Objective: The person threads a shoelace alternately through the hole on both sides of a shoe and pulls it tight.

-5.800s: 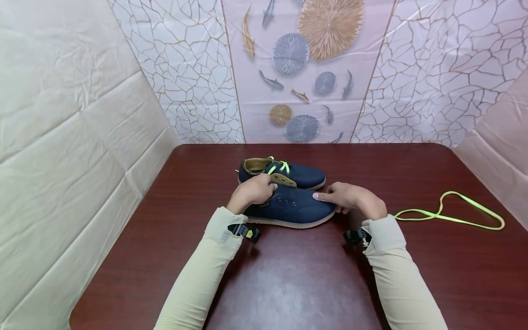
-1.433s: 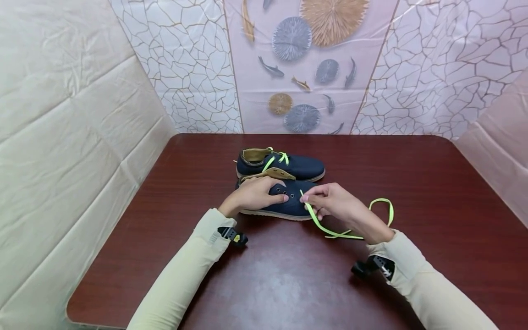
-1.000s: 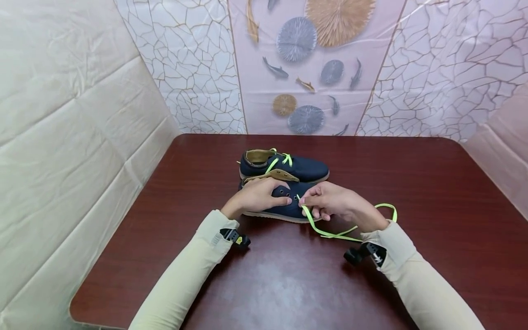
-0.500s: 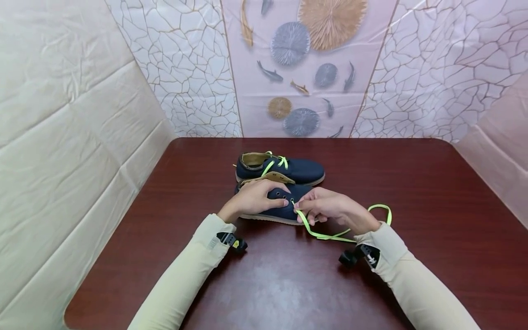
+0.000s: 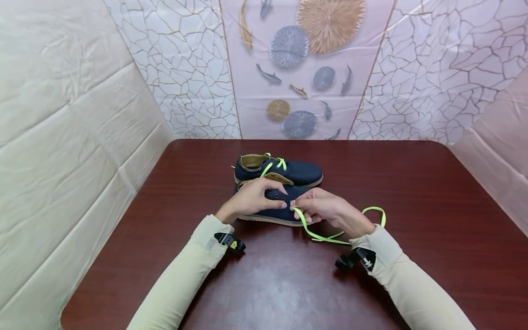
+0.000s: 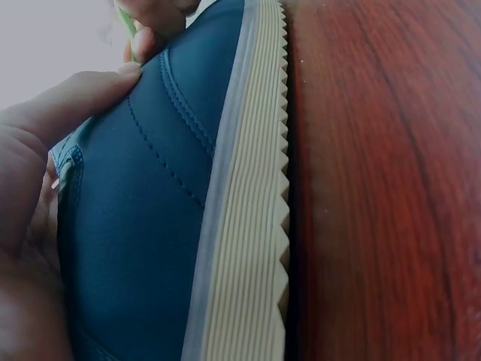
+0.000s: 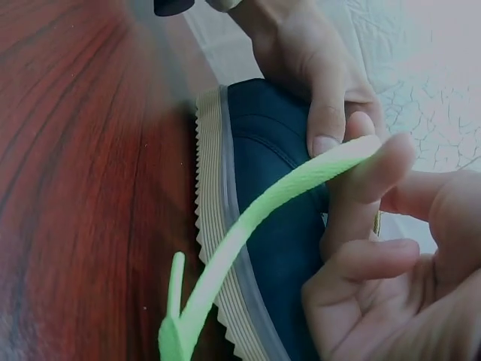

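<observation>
The near navy shoe (image 5: 264,214) stands on the table, toe to the right, its eyelets bare except near the right hand. My left hand (image 5: 250,198) grips its eyelet flap; in the left wrist view the thumb lies on the outer side of the shoe (image 6: 143,210), with fingers partly hidden behind the edge. My right hand (image 5: 323,208) pinches a flat neon-yellow shoelace (image 5: 304,223) near its end, right at the front eyelet. The lace tip is hidden by the fingers. In the right wrist view the shoelace (image 7: 255,210) trails down over the sole.
Just behind stands the matching navy shoe (image 5: 304,173), laced in neon yellow, touching or almost touching the near one. The lace's loose length loops on the dark red table (image 5: 264,275) under and beside the right wrist. A patterned cloth wall (image 5: 206,68) rises at the back.
My right hand first let go of the toe, took up the lace from the right and brought it to the shoe. Lately the lace end moved left to the front eyelet. The left hand stayed.
</observation>
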`<action>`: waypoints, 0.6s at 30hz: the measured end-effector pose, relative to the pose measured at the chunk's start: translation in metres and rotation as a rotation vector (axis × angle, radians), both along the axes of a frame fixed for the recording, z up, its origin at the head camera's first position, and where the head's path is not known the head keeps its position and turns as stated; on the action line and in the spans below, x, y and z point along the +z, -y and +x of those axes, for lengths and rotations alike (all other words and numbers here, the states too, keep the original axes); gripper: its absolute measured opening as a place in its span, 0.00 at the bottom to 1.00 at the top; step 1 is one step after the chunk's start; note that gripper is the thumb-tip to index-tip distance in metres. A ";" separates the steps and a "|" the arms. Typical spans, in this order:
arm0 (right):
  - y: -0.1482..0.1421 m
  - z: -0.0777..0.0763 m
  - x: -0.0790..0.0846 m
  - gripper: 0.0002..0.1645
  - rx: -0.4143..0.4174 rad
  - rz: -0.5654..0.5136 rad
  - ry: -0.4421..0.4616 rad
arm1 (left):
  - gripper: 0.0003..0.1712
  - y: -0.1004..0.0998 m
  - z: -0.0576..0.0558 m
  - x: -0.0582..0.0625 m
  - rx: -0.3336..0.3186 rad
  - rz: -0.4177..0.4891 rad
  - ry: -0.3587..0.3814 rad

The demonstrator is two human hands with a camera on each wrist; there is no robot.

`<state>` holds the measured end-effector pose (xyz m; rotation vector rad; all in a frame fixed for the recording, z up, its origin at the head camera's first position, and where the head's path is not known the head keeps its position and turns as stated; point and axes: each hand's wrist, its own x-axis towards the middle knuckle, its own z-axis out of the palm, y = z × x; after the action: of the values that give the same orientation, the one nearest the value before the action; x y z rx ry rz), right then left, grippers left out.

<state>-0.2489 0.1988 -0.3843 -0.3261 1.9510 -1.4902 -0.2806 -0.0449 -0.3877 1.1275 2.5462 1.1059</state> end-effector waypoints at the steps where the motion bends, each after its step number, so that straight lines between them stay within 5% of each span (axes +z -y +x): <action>1: 0.001 0.000 0.000 0.19 -0.007 0.009 0.006 | 0.05 0.001 0.000 0.000 -0.005 0.011 0.006; 9: 0.003 0.001 0.003 0.18 0.013 0.057 -0.033 | 0.08 0.002 0.002 0.002 0.002 -0.033 0.007; 18: 0.003 0.003 0.005 0.17 0.011 0.112 -0.132 | 0.21 -0.001 -0.004 0.006 0.035 0.076 0.179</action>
<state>-0.2463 0.1954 -0.3792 -0.3941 2.1236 -1.3766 -0.2842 -0.0438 -0.3819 0.9566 2.4138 1.2603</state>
